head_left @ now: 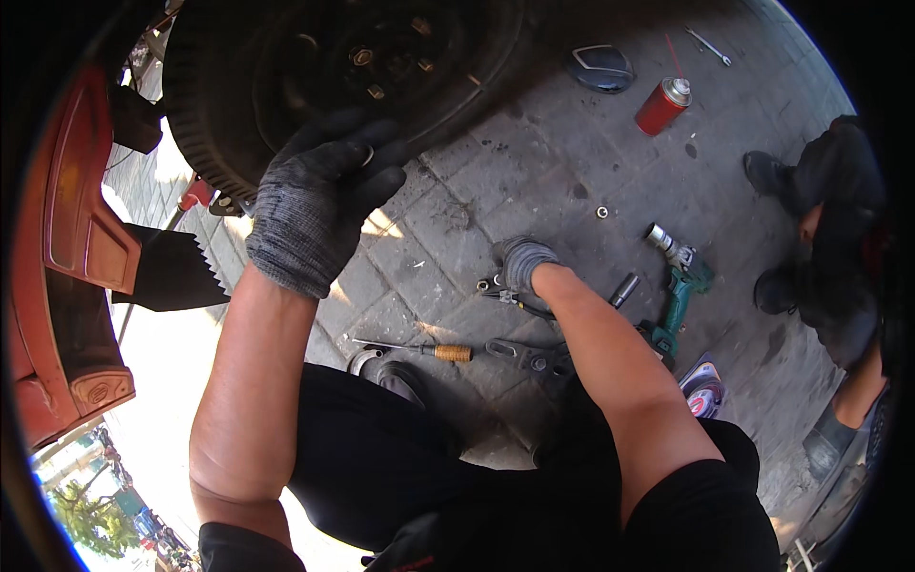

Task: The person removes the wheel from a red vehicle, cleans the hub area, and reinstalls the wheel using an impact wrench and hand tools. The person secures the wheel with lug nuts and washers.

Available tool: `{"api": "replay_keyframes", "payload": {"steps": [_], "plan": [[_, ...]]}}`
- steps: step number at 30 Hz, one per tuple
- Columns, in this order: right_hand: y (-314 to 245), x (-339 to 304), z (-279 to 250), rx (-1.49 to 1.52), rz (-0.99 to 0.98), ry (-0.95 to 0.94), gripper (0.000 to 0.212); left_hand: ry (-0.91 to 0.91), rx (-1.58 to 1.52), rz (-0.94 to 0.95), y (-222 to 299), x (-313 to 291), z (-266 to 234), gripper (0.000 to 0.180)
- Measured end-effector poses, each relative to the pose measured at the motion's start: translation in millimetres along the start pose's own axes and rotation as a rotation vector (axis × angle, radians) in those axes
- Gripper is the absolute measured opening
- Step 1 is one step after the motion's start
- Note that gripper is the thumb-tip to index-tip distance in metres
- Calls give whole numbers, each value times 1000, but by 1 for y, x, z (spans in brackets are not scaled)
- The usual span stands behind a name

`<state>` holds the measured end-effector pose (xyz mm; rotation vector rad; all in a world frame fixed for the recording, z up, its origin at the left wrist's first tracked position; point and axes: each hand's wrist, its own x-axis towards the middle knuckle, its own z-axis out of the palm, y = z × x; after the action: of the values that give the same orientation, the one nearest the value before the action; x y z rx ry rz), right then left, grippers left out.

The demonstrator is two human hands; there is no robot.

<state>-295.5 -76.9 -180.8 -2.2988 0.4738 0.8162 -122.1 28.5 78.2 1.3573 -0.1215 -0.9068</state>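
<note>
My left hand [319, 205], in a grey knitted glove with dark fingers, is raised in front of the black wheel [214, 114]. Its fingers stretch apart; a small pale crescent shows at one fingertip, too small to name. Several brassy studs or nuts stand out around the wheel's hub [362, 57]. Down at the paving, my right hand [526, 262] wears a matching glove. Its fingers point away and are mostly hidden. Beside it lie small metal nuts or sockets [484, 285] and pliers [510, 297].
A screwdriver [448, 352] lies near my foot. Rightward are a green cordless impact wrench [679, 300], a loose socket [624, 290] and a nut [601, 212]. Farther off stand a red spray can [661, 107] and a wrench [708, 46]. Another person [829, 229] crouches right; red bodywork [86, 210] rises left.
</note>
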Motion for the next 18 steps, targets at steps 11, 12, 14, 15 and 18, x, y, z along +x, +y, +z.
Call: {"api": "replay_keyframes", "payload": {"steps": [11, 12, 14, 15, 18], "plan": [[-40, -12, 20, -60, 37, 124, 39, -139, -82, -34, -4, 1, -12, 30], [-35, -13, 20, -58, 46, 128, 41, -135, -104, -52, -4, 1, -12, 29], [-31, -14, 21, -50, 99, 137, 43, -192, 123, 73, -3, 2, -11, 28], [-30, -14, 22, -50, 144, 145, 44, -250, 364, 226, -3, 3, -9, 28], [-32, -11, 27, -30, 201, 133, 46, -183, 134, 88, 0, 3, -4, 28]]}}
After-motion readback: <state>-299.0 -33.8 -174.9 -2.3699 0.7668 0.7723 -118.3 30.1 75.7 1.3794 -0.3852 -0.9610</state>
